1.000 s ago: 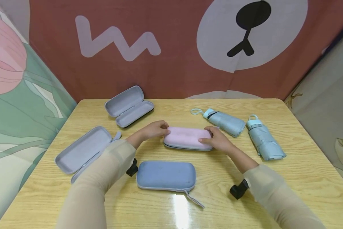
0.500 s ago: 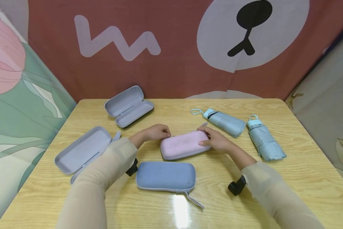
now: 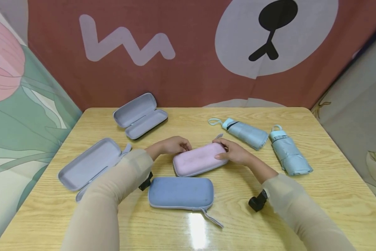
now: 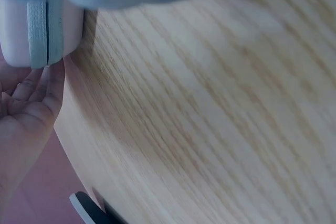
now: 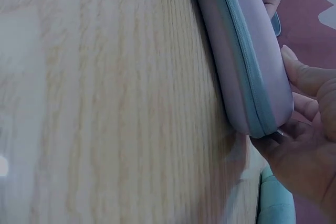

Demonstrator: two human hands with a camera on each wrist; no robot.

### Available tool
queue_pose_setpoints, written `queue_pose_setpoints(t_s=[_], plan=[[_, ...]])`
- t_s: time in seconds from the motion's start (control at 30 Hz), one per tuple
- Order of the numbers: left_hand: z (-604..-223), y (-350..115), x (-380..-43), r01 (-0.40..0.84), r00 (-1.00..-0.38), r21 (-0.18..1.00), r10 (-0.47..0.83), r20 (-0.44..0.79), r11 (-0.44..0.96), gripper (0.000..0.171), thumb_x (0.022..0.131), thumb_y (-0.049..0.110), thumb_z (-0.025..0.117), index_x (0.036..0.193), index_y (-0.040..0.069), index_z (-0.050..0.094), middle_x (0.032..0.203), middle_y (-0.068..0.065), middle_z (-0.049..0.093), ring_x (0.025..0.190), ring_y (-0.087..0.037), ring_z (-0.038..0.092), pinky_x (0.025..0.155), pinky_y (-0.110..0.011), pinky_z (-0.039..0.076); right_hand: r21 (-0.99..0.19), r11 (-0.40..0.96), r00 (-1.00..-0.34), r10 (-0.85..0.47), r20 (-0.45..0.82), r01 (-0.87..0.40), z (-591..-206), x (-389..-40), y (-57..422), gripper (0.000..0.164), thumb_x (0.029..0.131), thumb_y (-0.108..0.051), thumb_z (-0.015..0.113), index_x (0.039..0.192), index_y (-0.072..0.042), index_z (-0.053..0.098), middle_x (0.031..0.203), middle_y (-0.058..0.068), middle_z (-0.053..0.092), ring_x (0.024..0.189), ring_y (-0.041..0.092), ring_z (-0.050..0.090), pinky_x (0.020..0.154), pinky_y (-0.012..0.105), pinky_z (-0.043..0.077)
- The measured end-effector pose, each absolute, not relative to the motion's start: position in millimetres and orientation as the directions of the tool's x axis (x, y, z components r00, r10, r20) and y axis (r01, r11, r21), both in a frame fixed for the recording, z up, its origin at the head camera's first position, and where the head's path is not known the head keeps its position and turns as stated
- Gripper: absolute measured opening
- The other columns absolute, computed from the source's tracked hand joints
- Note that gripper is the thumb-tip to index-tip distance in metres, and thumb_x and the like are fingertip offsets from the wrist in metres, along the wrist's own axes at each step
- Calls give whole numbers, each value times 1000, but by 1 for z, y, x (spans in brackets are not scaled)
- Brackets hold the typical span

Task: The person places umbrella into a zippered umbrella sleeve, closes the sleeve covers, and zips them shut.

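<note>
A closed pink glasses case [image 3: 198, 161] with a grey-green zip [image 5: 247, 61] lies slightly turned on the wooden table in the head view. My right hand [image 3: 233, 151] grips its right end, thumb on top and fingers behind; the right wrist view shows this hand [image 5: 310, 124] wrapped about the rounded end. At the far left edge of the case is my left hand [image 3: 175, 144], its fingers curled at the zip seam. In the left wrist view, the fingertips [image 4: 52, 77] meet the zip. A short pull strap [image 3: 219, 136] sticks out behind the right end.
Nearer me lies a closed blue glasses case [image 3: 181, 191] with a strap. Two grey cases stand open at left, one farther back [image 3: 141, 116] and one nearer [image 3: 90, 164], partly behind my left sleeve. Two folded light-blue umbrellas [image 3: 246, 133] [image 3: 290, 153] lie at right.
The pink case has turned, its left end coming nearer me, and shifted slightly left. My left hand has moved from its left end along the far edge; my right hand keeps its grip.
</note>
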State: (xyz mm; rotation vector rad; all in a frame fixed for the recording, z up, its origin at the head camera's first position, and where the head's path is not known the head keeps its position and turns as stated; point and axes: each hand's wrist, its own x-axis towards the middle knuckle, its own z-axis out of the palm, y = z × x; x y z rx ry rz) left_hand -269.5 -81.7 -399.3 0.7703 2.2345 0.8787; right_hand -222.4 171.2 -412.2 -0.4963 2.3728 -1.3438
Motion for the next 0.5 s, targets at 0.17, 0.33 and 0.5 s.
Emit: queue_pose_setpoints(t_s=[0.17,0.33,0.5], plan=[[-400,-83,-270,283,-650,731,684,-330,621,16,84,-4,50,95,0,60,92,-7,60,87,-15,53,75,-23,42,-847,478,-869,-494,-39,-233,-414,-221,174,58,76,-13,65,126,3,39,129,19,35,122,31,25,98,45,21],[-401,-85,-270,241,-666,745,664,-339,622,13,83,-3,51,92,1,60,90,-6,60,85,-14,53,73,-23,42,-773,514,-835,-548,39,-373,-411,-220,171,58,73,-16,68,123,1,45,126,17,40,119,30,31,96,44,25],[-403,-86,-269,179,-668,769,650,-364,614,15,84,-4,49,94,-1,59,91,-8,59,86,-15,53,74,-23,42,-674,546,-776,-627,65,-497,-409,-218,167,61,70,-22,70,124,-4,46,128,16,39,120,32,29,97,46,18]])
